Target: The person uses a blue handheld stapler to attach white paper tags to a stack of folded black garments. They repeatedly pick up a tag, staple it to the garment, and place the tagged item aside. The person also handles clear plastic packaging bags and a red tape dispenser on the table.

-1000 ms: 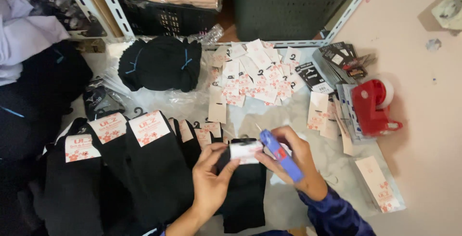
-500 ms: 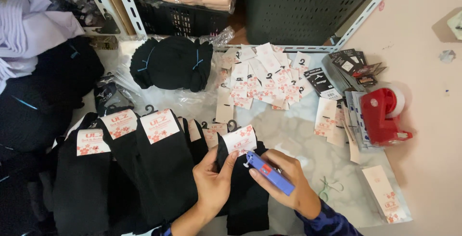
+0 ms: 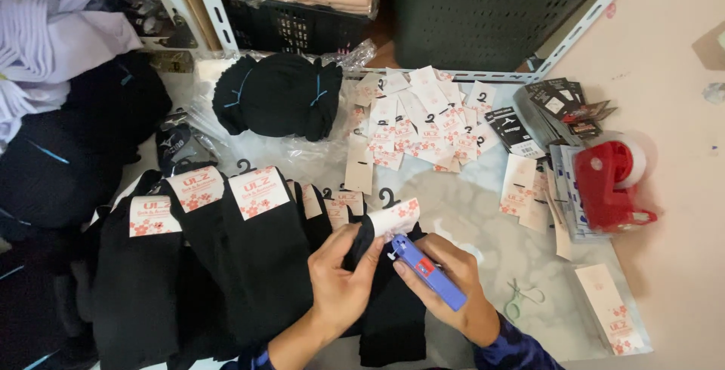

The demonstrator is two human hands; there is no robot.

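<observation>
Colours and patterns among the socks, tags and tools on the work surface.

The socks (image 3: pixel 226 264) are plain black; their paper tags (image 3: pixel 259 192) are white with red lettering and small red flower prints, as are the loose tags (image 3: pixel 423 124) heaped beyond. The tagging gun (image 3: pixel 427 272) is blue with a red patch and a white tip. The tape dispenser (image 3: pixel 608 185) is red, its roll whitish. The scissors (image 3: pixel 517 300) have pale green handles. The sleeve (image 3: pixel 517 347) is dark blue with a faint pattern. The bundled socks (image 3: pixel 278 94) are black, tied with blue bands.
</observation>
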